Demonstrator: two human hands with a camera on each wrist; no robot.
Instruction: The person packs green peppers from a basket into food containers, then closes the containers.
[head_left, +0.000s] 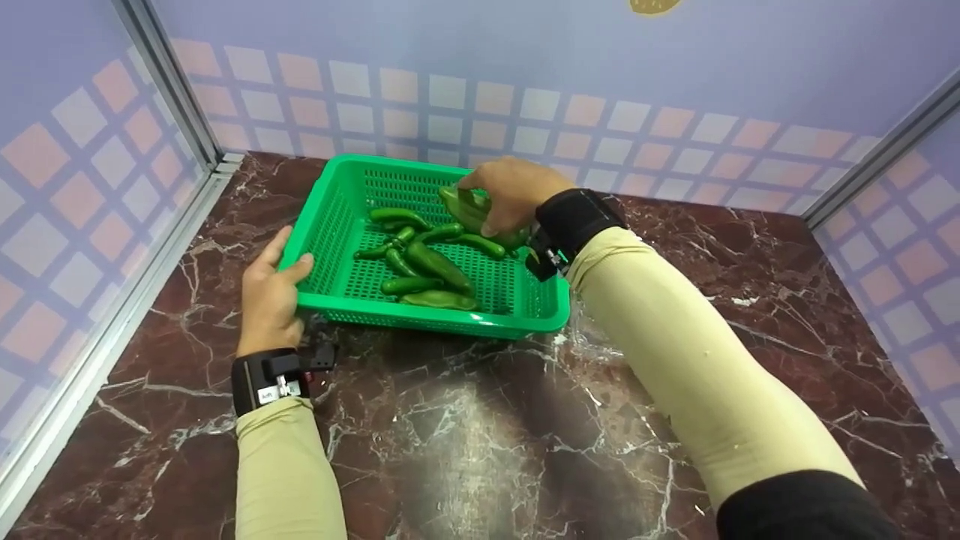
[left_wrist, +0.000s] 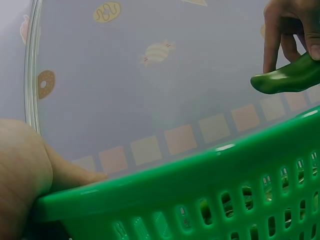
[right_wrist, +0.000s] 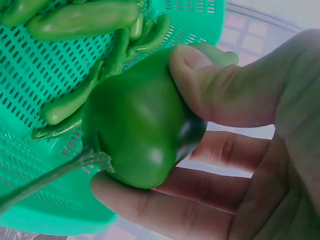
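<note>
A green plastic basket (head_left: 420, 317) with slotted walls stands on the tabletop, holding several long green peppers (head_left: 439, 266). My left hand (head_left: 270, 296) grips its left rim, the thumb over the edge and the fingers outside. Over the back right part of the basket, my right hand (head_left: 517, 187) holds a green pepper (right_wrist: 140, 117) between thumb and fingers. In the right wrist view that pepper's stem (right_wrist: 55, 177) points away to the lower left. The left wrist view shows the same pepper (left_wrist: 285, 77) above the basket's rim.
Dark red marbled tabletop (head_left: 450, 450) lies under and in front of the basket. Close behind it rises a lilac wall (head_left: 525, 45) with a checkered band. Side panels with metal corner strips (head_left: 176, 90) stand at left and right.
</note>
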